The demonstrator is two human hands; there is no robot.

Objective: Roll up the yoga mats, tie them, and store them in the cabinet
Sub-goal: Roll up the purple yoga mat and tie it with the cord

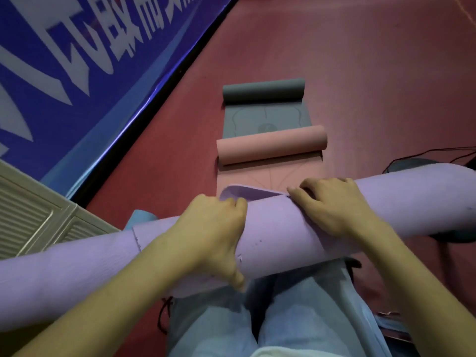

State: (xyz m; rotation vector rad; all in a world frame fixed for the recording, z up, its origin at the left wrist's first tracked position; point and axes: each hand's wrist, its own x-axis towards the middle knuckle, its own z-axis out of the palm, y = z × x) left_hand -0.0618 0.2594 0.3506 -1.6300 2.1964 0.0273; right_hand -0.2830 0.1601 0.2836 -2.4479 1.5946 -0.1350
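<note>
A long rolled purple yoga mat (278,228) lies across my lap, running from lower left to upper right. My left hand (213,233) grips around its middle, thumb underneath. My right hand (332,204) presses on top of the roll, fingers at the loose outer flap (247,193) that curls up at the far side. Ahead on the floor lies a half-rolled pink mat (270,146). Beyond it is a half-rolled grey mat (262,91). No tie shows on the purple roll.
The floor (360,60) is red. A blue banner with white characters (77,47) stands along the left. A beige louvred panel (33,215) is at lower left. A blue object (140,219) peeks behind the roll. Dark cables (438,154) lie at right.
</note>
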